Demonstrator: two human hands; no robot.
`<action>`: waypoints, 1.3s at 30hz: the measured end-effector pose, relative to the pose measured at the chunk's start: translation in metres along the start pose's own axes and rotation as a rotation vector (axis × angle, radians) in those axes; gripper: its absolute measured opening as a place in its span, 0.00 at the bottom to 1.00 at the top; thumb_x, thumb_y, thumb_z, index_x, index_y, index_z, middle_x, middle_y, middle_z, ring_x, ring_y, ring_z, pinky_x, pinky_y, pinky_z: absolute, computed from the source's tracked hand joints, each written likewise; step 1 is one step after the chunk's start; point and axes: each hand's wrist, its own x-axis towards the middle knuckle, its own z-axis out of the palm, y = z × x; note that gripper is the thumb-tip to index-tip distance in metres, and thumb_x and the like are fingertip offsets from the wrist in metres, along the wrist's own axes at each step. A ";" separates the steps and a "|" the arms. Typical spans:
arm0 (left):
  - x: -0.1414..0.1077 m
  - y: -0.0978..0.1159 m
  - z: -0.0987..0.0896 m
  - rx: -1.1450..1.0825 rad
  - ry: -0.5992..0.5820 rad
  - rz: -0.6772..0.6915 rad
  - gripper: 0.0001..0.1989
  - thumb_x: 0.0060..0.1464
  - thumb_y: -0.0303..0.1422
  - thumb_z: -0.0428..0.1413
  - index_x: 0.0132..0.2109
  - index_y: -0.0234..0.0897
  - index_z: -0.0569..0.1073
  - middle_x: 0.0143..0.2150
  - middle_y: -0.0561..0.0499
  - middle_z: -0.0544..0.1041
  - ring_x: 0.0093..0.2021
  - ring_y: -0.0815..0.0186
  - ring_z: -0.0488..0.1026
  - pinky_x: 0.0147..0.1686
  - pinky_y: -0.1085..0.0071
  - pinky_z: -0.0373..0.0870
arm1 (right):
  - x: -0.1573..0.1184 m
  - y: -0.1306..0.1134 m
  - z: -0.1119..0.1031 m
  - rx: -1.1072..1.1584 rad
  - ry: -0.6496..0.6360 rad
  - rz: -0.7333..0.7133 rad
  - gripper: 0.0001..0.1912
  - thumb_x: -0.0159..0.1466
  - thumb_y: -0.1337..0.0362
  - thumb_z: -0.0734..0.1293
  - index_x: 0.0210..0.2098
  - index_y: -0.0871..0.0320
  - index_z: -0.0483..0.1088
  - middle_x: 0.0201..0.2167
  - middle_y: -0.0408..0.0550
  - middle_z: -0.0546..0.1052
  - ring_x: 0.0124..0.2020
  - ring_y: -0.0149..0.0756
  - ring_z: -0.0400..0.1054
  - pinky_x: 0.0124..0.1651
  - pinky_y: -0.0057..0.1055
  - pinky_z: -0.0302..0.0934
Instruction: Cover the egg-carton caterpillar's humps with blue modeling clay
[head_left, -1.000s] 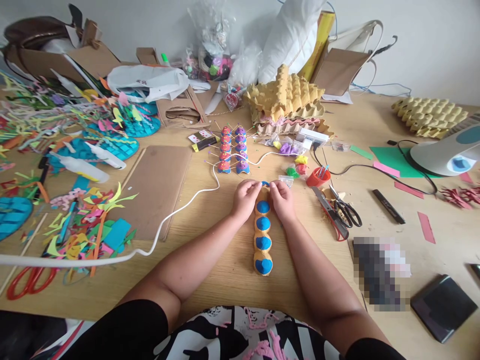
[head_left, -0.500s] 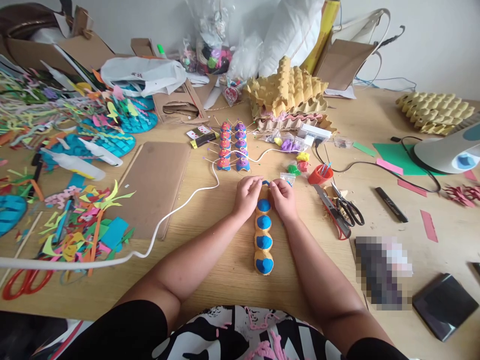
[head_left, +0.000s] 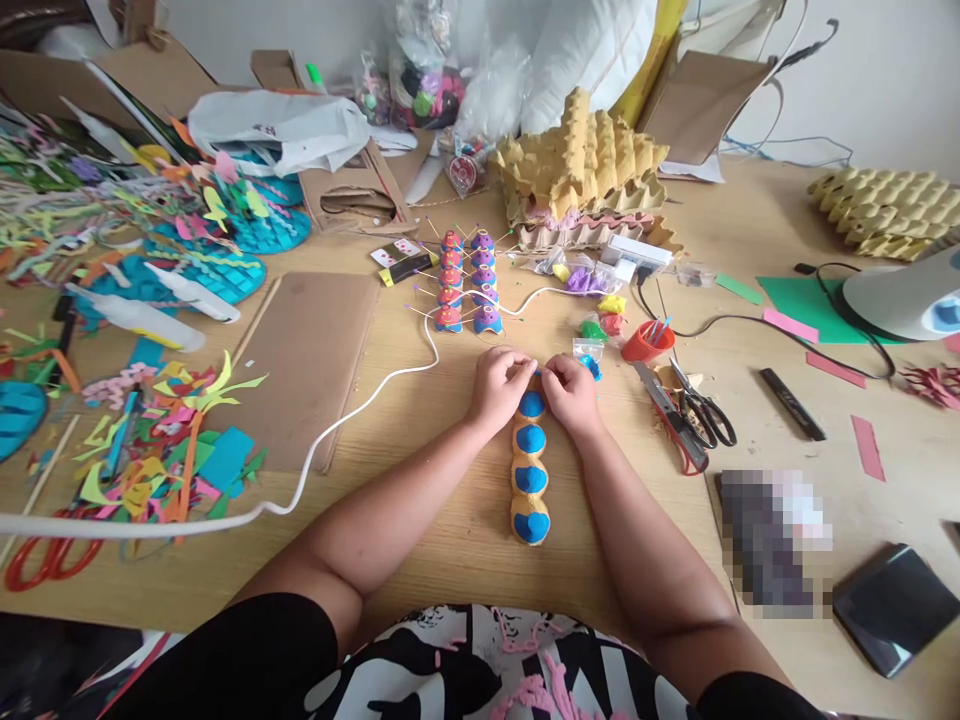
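Observation:
A strip of egg carton (head_left: 517, 462) lies lengthwise in front of me, its humps capped with blue clay (head_left: 531, 480). At its far end my left hand (head_left: 501, 385) is closed, thumb and fingertips pinched on a bit of blue clay over the last hump. My right hand (head_left: 570, 392) pinches the same spot from the other side, its fingers curled in. The fingertips mostly hide that hump. Just beyond the right hand sits a lump of blue clay (head_left: 591, 368) by a small plastic bag.
Two decorated carton strips, one red (head_left: 450, 283) and one purple (head_left: 484, 283), stand ahead, crossed by a white cable (head_left: 386, 378). To the right are a red cup (head_left: 648, 342), scissors (head_left: 701, 410) and a cutter (head_left: 675, 425). Paper scraps (head_left: 165, 450) and cardboard (head_left: 311, 370) lie left.
Both hands stay at the strip's far end, drawn slightly closer over the last hump, and less of its blue clay shows. The whole view has shifted slightly.

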 end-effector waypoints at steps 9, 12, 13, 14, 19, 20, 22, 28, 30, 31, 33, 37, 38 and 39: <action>0.002 0.005 -0.004 0.039 -0.004 -0.001 0.08 0.62 0.33 0.67 0.35 0.42 0.77 0.42 0.47 0.83 0.51 0.56 0.78 0.61 0.57 0.69 | 0.001 0.005 0.000 0.022 0.006 0.015 0.08 0.65 0.55 0.66 0.35 0.52 0.72 0.28 0.42 0.72 0.31 0.38 0.64 0.38 0.38 0.59; 0.002 0.004 -0.004 -0.039 0.003 -0.062 0.07 0.65 0.35 0.65 0.37 0.42 0.77 0.42 0.47 0.83 0.48 0.58 0.78 0.58 0.59 0.70 | 0.002 0.008 -0.005 0.028 -0.019 -0.055 0.14 0.67 0.53 0.67 0.44 0.54 0.79 0.34 0.46 0.75 0.38 0.42 0.70 0.46 0.43 0.66; 0.003 0.004 -0.004 -0.087 0.006 -0.096 0.08 0.67 0.36 0.62 0.38 0.42 0.77 0.42 0.47 0.82 0.48 0.58 0.78 0.58 0.60 0.71 | 0.002 0.009 -0.006 0.011 -0.044 -0.082 0.15 0.66 0.54 0.67 0.47 0.54 0.80 0.37 0.48 0.76 0.41 0.44 0.72 0.50 0.45 0.68; 0.003 0.004 -0.004 -0.139 0.011 -0.127 0.09 0.69 0.37 0.60 0.38 0.41 0.77 0.43 0.47 0.82 0.48 0.59 0.78 0.57 0.61 0.72 | 0.002 0.010 -0.007 -0.012 -0.075 -0.108 0.17 0.65 0.56 0.67 0.50 0.54 0.81 0.40 0.50 0.77 0.45 0.47 0.73 0.55 0.48 0.69; 0.001 0.004 -0.004 -0.273 0.032 -0.166 0.12 0.73 0.41 0.56 0.42 0.41 0.78 0.46 0.46 0.83 0.51 0.60 0.79 0.58 0.64 0.73 | 0.002 0.015 -0.007 -0.185 -0.198 -0.148 0.28 0.59 0.61 0.69 0.58 0.55 0.82 0.51 0.57 0.77 0.57 0.56 0.72 0.68 0.58 0.65; 0.001 0.004 -0.004 -0.272 0.029 -0.165 0.12 0.73 0.41 0.56 0.42 0.41 0.78 0.45 0.46 0.83 0.51 0.60 0.79 0.58 0.64 0.73 | 0.002 0.015 -0.006 -0.204 -0.205 -0.138 0.28 0.59 0.61 0.69 0.58 0.56 0.83 0.52 0.57 0.77 0.57 0.57 0.72 0.68 0.59 0.65; 0.001 0.004 -0.004 -0.267 0.023 -0.168 0.13 0.72 0.42 0.56 0.42 0.41 0.79 0.45 0.47 0.84 0.51 0.60 0.80 0.58 0.65 0.74 | 0.003 0.016 -0.005 -0.215 -0.205 -0.116 0.27 0.59 0.62 0.68 0.56 0.56 0.83 0.51 0.57 0.77 0.57 0.57 0.72 0.69 0.60 0.65; 0.001 0.007 -0.005 -0.311 0.004 -0.188 0.17 0.71 0.49 0.57 0.45 0.41 0.80 0.47 0.46 0.84 0.50 0.60 0.80 0.55 0.65 0.75 | 0.003 0.016 -0.006 -0.147 -0.163 -0.133 0.21 0.58 0.64 0.68 0.50 0.52 0.82 0.50 0.54 0.78 0.57 0.55 0.73 0.68 0.58 0.66; 0.002 0.010 -0.006 -0.341 -0.003 -0.197 0.19 0.69 0.52 0.58 0.47 0.40 0.80 0.49 0.45 0.84 0.52 0.60 0.80 0.56 0.64 0.75 | 0.002 0.015 -0.006 -0.097 -0.137 -0.132 0.20 0.60 0.63 0.68 0.50 0.53 0.81 0.51 0.55 0.77 0.58 0.54 0.72 0.69 0.58 0.66; 0.002 0.011 -0.006 -0.355 -0.009 -0.206 0.20 0.68 0.53 0.59 0.48 0.41 0.80 0.51 0.45 0.84 0.53 0.59 0.80 0.58 0.64 0.75 | 0.002 0.015 -0.007 -0.064 -0.119 -0.128 0.20 0.60 0.62 0.68 0.51 0.53 0.81 0.52 0.55 0.77 0.58 0.54 0.72 0.69 0.58 0.66; 0.001 0.012 -0.006 -0.385 -0.026 -0.231 0.23 0.65 0.55 0.61 0.51 0.41 0.79 0.55 0.44 0.84 0.58 0.58 0.79 0.63 0.62 0.74 | 0.002 0.014 -0.007 0.008 -0.083 -0.127 0.19 0.62 0.62 0.69 0.51 0.53 0.79 0.54 0.56 0.76 0.60 0.53 0.72 0.70 0.56 0.67; -0.001 0.012 -0.003 -0.487 -0.073 -0.304 0.31 0.61 0.58 0.65 0.60 0.41 0.76 0.59 0.43 0.80 0.63 0.56 0.77 0.67 0.58 0.73 | 0.002 0.014 -0.007 0.113 -0.041 -0.148 0.17 0.63 0.61 0.69 0.52 0.50 0.77 0.54 0.54 0.76 0.63 0.51 0.71 0.72 0.54 0.65; -0.001 0.012 -0.002 -0.522 -0.088 -0.328 0.33 0.60 0.58 0.67 0.61 0.41 0.75 0.60 0.43 0.79 0.63 0.56 0.77 0.66 0.58 0.74 | 0.002 0.014 -0.007 0.131 -0.039 -0.143 0.17 0.63 0.60 0.69 0.52 0.50 0.77 0.54 0.53 0.77 0.63 0.51 0.71 0.72 0.53 0.65; -0.002 0.012 -0.001 -0.565 -0.107 -0.361 0.35 0.58 0.58 0.69 0.63 0.42 0.74 0.62 0.43 0.78 0.63 0.56 0.78 0.65 0.58 0.75 | 0.002 0.015 -0.006 0.148 -0.036 -0.133 0.17 0.63 0.60 0.70 0.52 0.49 0.77 0.54 0.53 0.77 0.62 0.51 0.71 0.71 0.52 0.66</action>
